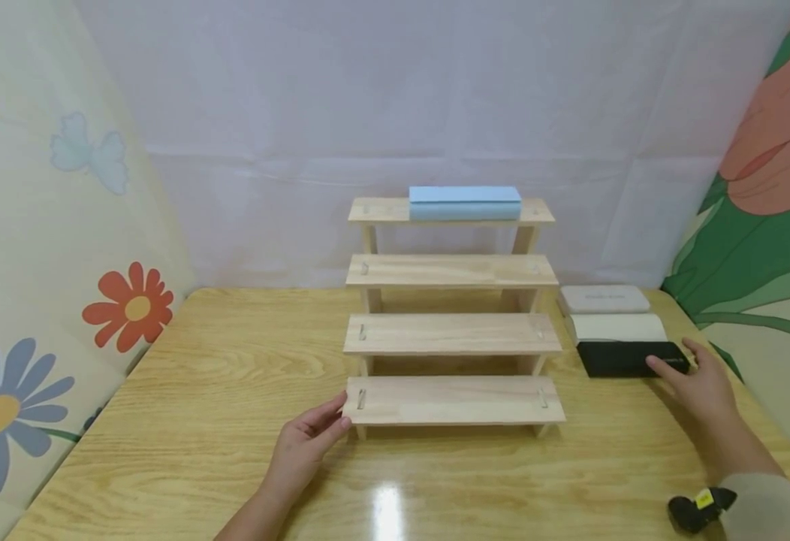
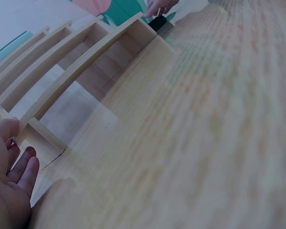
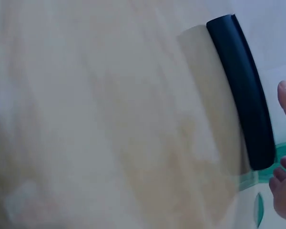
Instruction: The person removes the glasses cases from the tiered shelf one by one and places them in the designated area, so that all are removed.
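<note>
A stepped wooden display stand (image 1: 452,334) with several shelves stands upright on the table. My left hand (image 1: 307,443) pinches the left end of its lowest shelf, the thumb at the front edge; in the left wrist view the other fingers of that hand (image 2: 12,176) hang loosely curled beside the stand's leg. A light blue oblong case (image 1: 465,204) lies on the top shelf. To the right of the stand is a black oblong case (image 1: 614,359). Over its right end hovers my right hand (image 1: 702,383), thumb and fingers spread. In the right wrist view the thumb is apart from the black case (image 3: 243,93).
Behind the black case lie a white case (image 1: 618,328) and a pale grey case (image 1: 604,299) in a row. The wood-grain table (image 1: 260,353) meets a white cloth backdrop (image 1: 287,218), with flower-printed panels (image 1: 23,285) at both sides.
</note>
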`<action>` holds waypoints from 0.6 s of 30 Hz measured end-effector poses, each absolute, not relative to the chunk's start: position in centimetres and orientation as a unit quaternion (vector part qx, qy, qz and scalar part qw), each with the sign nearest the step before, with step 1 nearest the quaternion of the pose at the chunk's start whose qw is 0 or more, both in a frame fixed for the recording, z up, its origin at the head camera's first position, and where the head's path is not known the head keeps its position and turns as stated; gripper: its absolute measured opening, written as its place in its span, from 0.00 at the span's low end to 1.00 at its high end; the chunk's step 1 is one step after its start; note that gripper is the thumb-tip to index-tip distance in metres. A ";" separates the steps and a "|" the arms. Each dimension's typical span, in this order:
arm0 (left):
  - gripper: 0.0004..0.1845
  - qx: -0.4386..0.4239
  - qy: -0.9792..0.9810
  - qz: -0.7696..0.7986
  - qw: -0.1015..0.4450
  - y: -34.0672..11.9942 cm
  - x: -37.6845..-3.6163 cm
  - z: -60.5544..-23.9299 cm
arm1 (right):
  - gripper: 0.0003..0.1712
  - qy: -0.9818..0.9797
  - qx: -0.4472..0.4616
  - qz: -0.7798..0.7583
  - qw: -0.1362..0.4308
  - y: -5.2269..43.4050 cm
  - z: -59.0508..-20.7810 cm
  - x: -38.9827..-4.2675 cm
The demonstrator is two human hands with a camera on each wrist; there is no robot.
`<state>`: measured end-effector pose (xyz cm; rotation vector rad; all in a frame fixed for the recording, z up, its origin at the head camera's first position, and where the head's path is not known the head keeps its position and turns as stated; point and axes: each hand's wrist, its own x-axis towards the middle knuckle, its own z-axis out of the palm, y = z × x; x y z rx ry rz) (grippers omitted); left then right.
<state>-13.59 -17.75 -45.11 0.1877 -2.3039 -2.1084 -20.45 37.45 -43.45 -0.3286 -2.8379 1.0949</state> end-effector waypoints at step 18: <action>0.22 0.054 -0.739 -0.671 0.010 -17.7 -13.6 -45.0 | 0.51 -0.925 -0.035 0.371 0.073 35.2 -38.2 -23.7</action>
